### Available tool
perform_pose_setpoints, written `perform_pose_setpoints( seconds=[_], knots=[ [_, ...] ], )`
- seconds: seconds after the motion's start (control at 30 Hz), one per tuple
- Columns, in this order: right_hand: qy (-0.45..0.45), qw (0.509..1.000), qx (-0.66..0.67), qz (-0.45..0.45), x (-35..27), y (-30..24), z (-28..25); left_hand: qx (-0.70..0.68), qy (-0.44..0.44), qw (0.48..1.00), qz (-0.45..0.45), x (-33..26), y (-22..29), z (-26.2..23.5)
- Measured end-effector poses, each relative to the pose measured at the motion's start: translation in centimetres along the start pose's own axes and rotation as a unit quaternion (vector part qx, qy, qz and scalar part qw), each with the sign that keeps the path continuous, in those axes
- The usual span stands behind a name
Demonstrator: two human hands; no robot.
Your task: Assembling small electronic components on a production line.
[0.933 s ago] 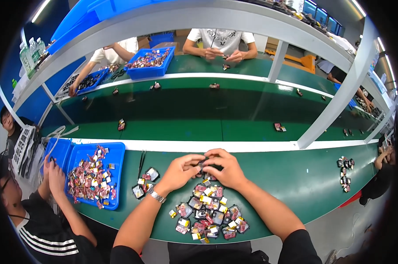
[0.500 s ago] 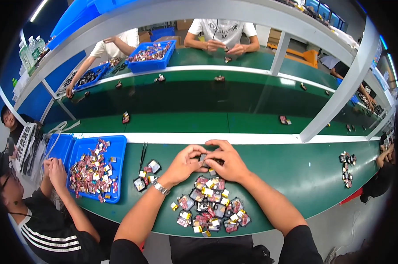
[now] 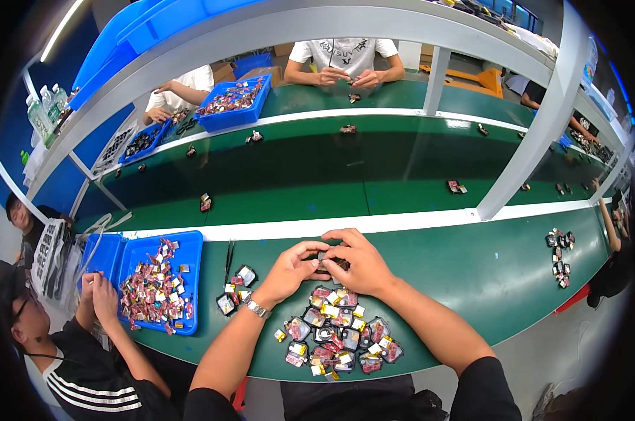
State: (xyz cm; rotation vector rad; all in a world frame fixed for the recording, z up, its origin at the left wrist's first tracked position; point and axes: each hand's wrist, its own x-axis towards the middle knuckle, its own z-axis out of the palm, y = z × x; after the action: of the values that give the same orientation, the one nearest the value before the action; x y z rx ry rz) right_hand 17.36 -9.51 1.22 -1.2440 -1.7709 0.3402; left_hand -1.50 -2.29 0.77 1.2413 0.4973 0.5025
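Above the pile, my left hand and my right hand meet with curled fingers around a small dark electronic part. Fingers hide most of it, so its exact shape does not show. Just below my hands lies a heap of small dark-framed electronic assemblies with red circuit boards, and silver-and-yellow pieces. To the left of my left wrist are a few similar assemblies. A pair of black tweezers lies beyond these, pointing away from me.
At left, a blue bin holds many red-and-white parts beside a seated co-worker. Small assemblies are spaced along the green belt behind a white rail. A grey post rises at right, near another small group.
My hands stay together around the dark part, with small shifts of the fingers. Across the belt at left, a co-worker's outstretched arm has drawn back. The whole view has shifted slightly.
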Motion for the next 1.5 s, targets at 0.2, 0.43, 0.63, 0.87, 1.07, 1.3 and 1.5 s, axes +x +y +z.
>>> perform_pose_setpoints(
  seconds=[0.2,0.43,0.63,0.87,1.07,1.3,1.5],
  knots=[
    [0.013,1.000,-0.016,0.002,-0.1,0.1,0.4,0.005,-0.009,1.000,0.003,0.0,0.1,-0.2],
    [-0.072,0.997,0.024,-0.030,-0.2,0.6,-0.7,0.001,0.015,1.000,-0.019,0.1,-0.1,0.1],
    [-0.019,0.999,-0.018,-0.033,-0.4,0.3,0.1,0.035,0.060,0.997,0.011,0.2,-0.2,1.1],
    [0.039,0.996,-0.055,-0.063,-0.1,-0.2,0.7,-0.032,0.055,0.997,0.044,0.3,-0.8,0.2],
    [0.073,0.994,-0.044,-0.072,-0.1,-0.3,1.3,-0.063,0.060,0.995,0.043,0.3,-1.2,-0.1],
    [0.081,0.997,0.000,-0.010,-0.5,-0.9,1.6,-0.073,0.049,0.994,0.061,0.1,-0.9,0.2],
    [0.073,0.996,0.035,0.033,-0.7,-0.4,2.2,-0.062,0.064,0.995,0.050,0.3,-1.2,0.0]
  ],
)
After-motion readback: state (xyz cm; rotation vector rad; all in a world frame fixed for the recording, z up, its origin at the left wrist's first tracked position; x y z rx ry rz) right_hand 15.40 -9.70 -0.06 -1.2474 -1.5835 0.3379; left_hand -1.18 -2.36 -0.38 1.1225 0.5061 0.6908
